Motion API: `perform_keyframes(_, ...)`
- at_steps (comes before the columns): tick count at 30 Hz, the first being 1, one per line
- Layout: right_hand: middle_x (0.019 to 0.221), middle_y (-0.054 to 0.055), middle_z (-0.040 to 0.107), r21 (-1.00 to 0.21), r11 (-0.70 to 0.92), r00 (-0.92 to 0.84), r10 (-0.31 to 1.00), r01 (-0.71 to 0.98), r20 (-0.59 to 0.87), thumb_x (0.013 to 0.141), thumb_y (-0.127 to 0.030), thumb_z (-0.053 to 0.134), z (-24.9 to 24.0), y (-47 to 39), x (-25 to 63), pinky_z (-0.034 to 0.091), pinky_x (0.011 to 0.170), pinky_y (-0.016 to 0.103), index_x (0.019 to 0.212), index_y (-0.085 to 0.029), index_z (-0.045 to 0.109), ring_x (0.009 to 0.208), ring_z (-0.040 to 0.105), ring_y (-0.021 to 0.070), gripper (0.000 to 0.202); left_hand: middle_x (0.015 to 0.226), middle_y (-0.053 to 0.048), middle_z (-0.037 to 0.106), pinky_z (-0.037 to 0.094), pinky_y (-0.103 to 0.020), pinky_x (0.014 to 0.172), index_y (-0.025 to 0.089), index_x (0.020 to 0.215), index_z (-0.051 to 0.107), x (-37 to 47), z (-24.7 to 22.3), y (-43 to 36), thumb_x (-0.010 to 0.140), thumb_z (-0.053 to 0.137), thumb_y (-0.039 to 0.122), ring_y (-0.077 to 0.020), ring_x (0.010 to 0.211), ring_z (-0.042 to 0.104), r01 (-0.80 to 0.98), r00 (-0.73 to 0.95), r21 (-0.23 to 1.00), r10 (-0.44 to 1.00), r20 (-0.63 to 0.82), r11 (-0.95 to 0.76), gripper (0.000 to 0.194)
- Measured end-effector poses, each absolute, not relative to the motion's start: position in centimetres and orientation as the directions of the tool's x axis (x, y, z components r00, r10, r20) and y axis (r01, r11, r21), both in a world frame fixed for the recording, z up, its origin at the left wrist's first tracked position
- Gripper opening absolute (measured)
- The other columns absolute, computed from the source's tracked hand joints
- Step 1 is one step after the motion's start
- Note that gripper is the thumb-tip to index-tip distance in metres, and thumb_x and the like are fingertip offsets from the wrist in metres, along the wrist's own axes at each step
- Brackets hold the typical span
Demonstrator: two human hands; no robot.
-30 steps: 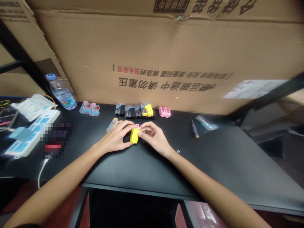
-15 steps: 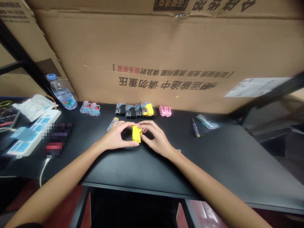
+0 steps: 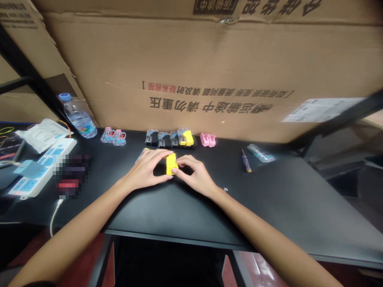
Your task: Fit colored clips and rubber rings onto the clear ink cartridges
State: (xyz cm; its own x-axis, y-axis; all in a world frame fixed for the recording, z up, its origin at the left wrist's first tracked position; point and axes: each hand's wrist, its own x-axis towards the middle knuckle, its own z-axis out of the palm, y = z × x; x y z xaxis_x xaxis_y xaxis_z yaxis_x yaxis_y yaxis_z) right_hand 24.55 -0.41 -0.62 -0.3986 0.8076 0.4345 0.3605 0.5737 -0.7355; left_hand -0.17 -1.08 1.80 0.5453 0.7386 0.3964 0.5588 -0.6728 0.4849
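Observation:
A small yellow plastic housing (image 3: 170,164) is held up between my two hands over the dark table. My left hand (image 3: 147,169) grips it from the left, with fingers on its upper end and the thumb at its lower end. From the other side my right hand (image 3: 197,173) presses the thumb and fingertips to its right edge. Something small and pinkish shows by the right fingertips, mostly covered. Beyond my left fingers lies a clear piece with a yellow end (image 3: 141,154), partly hidden.
At the back stand clear-and-black connectors (image 3: 164,139), one yellow-topped connector (image 3: 187,137), pink pieces (image 3: 208,139) and clear pink-and-red connectors (image 3: 119,137). A screwdriver (image 3: 246,160) lies right, beside a plastic packet (image 3: 261,153). On the left are a bottle (image 3: 80,119) and power strip (image 3: 42,169).
The yellow housing has risen slightly and turned more upright. My right thumb has moved onto its lower right edge. A small white ring beside my right wrist shows more fully.

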Motion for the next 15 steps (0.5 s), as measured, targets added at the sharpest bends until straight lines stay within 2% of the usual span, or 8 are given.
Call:
perform_keyframes(5, 0.105, 0.007, 0.08, -0.724, 0.571, -0.43, 0.806, 0.386, 0.406, 0.1, -0.043, 0.074, -0.9, -0.4, 24.2, 0.058, 0.091, 0.047, 0.103, -0.025, 0.077, 0.097, 0.07, 0.0269, 0.018, 0.152, -0.011, 0.064, 0.043, -0.049, 0.118, 0.028, 0.151, 0.054, -0.5, 1.7, -0.8, 0.093, 0.077, 0.045, -0.0322, 0.141, 0.06, 0.585, 0.571, 0.404, 0.711, 0.41, -0.703, 0.065)
perform_keyframes(8, 0.113, 0.009, 0.08, -0.684, 0.601, -0.47, 0.785, 0.414, 0.405, 0.108, -0.039, 0.063, -1.0, -0.3, 24.3, 0.056, 0.099, 0.049, 0.112, -0.026, 0.077, 0.108, 0.071, 0.0284, 0.02, 0.148, -0.011, 0.067, 0.043, -0.049, 0.117, 0.026, 0.147, 0.057, -0.8, 1.8, -0.6, 0.091, 0.078, 0.046, -0.0323, 0.136, 0.063, 0.612, 0.563, 0.366, 0.711, 0.421, -0.701, 0.063)
perform_keyframes(11, 0.128, 0.011, 0.078, -0.601, 0.639, -0.509, 0.761, 0.481, 0.402, 0.112, -0.031, 0.052, -1.1, -0.2, 24.4, 0.052, 0.106, 0.053, 0.126, -0.026, 0.075, 0.122, 0.068, 0.0306, 0.028, 0.142, -0.012, 0.07, 0.044, -0.051, 0.114, 0.023, 0.142, 0.06, -1.3, 1.9, -0.3, 0.09, 0.078, 0.047, -0.0331, 0.13, 0.066, 0.665, 0.528, 0.341, 0.741, 0.416, -0.665, 0.06)
perform_keyframes(13, 0.137, 0.012, 0.075, -0.53, 0.661, -0.544, 0.746, 0.531, 0.385, 0.11, -0.026, 0.053, -1.2, 0.0, 24.6, 0.051, 0.107, 0.055, 0.135, -0.027, 0.072, 0.129, 0.065, 0.0322, 0.031, 0.139, -0.012, 0.072, 0.044, -0.052, 0.113, 0.022, 0.141, 0.061, -1.7, 1.9, 0.0, 0.09, 0.077, 0.049, -0.034, 0.127, 0.066, 0.708, 0.498, 0.324, 0.769, 0.401, -0.628, 0.059)
perform_keyframes(15, 0.139, 0.012, 0.075, -0.47, 0.683, -0.581, 0.728, 0.56, 0.365, 0.108, -0.022, 0.056, -1.3, 0.1, 24.6, 0.051, 0.104, 0.055, 0.139, -0.027, 0.07, 0.128, 0.065, 0.0332, 0.035, 0.136, -0.012, 0.073, 0.044, -0.053, 0.112, 0.022, 0.14, 0.062, -2.0, 1.8, 0.2, 0.09, 0.076, 0.051, -0.0348, 0.125, 0.065, 0.743, 0.48, 0.303, 0.791, 0.38, -0.597, 0.059)
